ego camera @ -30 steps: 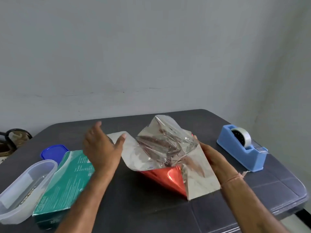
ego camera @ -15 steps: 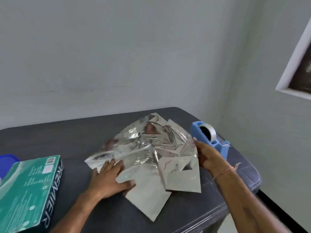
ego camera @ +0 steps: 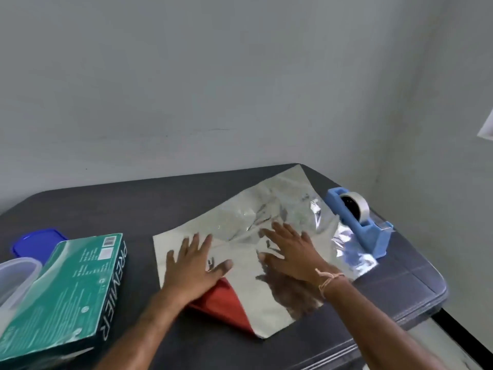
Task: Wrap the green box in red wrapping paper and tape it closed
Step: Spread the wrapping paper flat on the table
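The wrapping paper (ego camera: 266,222) lies spread on the dark table (ego camera: 133,204), silver side up, with one near corner folded over so its red face shows. My left hand (ego camera: 193,263) presses flat on the sheet's left part with fingers spread. Flat on the middle of the sheet lies my right hand (ego camera: 290,252), also with straight fingers. The green box (ego camera: 66,295) lies flat on the table to the left, apart from the paper. A blue tape dispenser (ego camera: 357,222) with a roll of tape stands at the sheet's right edge.
A clear plastic container (ego camera: 16,279) sits at the far left beside the green box, and a blue lid (ego camera: 37,241) lies behind it. The table's right edge drops off just past the dispenser. A grey wall rises behind the table.
The crumpled sheet has been opened out and flattened on the table. Both hands moved onto its top and now press it down; a red corner shows near my left wrist.
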Demonstrator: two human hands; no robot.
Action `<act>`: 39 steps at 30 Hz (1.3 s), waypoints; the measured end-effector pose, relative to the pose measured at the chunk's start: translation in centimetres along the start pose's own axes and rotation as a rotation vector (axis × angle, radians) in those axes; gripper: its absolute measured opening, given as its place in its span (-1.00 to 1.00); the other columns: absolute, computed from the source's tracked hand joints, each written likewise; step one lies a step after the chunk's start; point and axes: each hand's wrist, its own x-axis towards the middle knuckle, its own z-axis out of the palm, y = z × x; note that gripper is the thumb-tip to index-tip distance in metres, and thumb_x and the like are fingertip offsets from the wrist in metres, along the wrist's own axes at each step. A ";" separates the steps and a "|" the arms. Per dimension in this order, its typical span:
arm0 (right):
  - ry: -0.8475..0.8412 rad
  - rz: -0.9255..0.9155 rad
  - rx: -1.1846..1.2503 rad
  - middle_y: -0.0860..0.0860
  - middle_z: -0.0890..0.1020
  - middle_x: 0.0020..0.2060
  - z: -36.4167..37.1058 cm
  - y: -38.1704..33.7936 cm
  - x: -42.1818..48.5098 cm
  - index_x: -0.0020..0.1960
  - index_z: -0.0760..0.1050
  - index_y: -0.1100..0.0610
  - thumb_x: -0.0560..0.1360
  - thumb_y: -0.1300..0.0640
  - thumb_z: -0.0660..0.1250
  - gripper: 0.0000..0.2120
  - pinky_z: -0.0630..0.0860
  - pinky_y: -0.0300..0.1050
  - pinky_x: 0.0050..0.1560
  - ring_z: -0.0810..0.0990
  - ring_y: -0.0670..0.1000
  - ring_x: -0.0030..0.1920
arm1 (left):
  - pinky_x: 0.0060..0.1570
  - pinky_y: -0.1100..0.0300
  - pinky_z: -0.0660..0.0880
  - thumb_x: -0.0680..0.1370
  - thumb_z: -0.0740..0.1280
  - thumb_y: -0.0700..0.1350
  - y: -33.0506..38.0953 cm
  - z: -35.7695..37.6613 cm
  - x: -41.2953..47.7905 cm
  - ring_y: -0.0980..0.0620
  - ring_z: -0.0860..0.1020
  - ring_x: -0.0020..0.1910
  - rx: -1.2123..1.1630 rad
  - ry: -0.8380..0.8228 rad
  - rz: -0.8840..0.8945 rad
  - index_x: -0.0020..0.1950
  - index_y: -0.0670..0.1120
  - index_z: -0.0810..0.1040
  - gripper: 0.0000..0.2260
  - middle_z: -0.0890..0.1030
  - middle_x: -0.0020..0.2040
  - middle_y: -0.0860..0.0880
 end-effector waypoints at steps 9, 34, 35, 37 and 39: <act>-0.124 0.119 -0.040 -0.04 0.00 0.65 1.9 0.3 -2.3 0.61 -0.02 -0.21 0.52 -0.47 0.05 -0.24 0.00 0.40 0.52 -0.05 0.14 0.64 | 0.59 -0.24 -0.18 0.14 -0.01 0.75 -4.0 0.0 -0.5 -0.03 -0.27 0.65 0.099 -0.216 0.013 0.67 0.17 -0.22 0.23 -0.28 0.67 0.00; -0.086 0.102 0.145 -0.01 -0.16 0.66 3.8 -7.9 -7.3 0.63 -0.03 -0.16 0.45 -0.53 0.10 -0.12 -0.25 0.45 0.52 -0.28 0.13 0.63 | 0.15 0.08 0.52 0.38 0.54 0.27 -4.7 -1.0 -7.2 0.18 0.47 0.13 -0.138 -0.097 0.197 0.17 0.24 0.55 -0.58 0.47 0.14 0.23; -0.079 0.089 0.132 -0.01 -0.16 0.66 3.9 -8.1 -7.2 0.63 -0.03 -0.16 0.47 -0.51 0.11 -0.14 -0.24 0.44 0.53 -0.28 0.13 0.63 | 0.18 0.07 0.51 0.37 0.55 0.26 -5.1 -1.3 -7.7 0.18 0.46 0.15 -0.139 -0.125 0.193 0.24 0.26 0.52 -0.52 0.47 0.15 0.24; -0.079 0.068 0.118 0.01 -0.12 0.66 4.2 -8.6 -6.9 0.62 0.01 -0.15 0.51 -0.47 0.14 -0.20 -0.23 0.44 0.53 -0.25 0.14 0.64 | 0.22 0.08 0.51 0.36 0.57 0.26 -5.7 -1.8 -8.4 0.19 0.48 0.16 -0.172 -0.182 0.191 0.32 0.29 0.49 -0.44 0.50 0.16 0.24; -0.076 0.052 0.137 0.02 -0.08 0.66 4.6 -9.4 -6.9 0.60 0.08 -0.15 0.51 -0.47 0.14 -0.24 -0.23 0.45 0.53 -0.21 0.15 0.64 | 0.24 0.09 0.51 0.37 0.57 0.26 -6.0 -2.3 -9.2 0.19 0.52 0.15 -0.204 -0.216 0.170 0.37 0.28 0.45 -0.39 0.52 0.18 0.21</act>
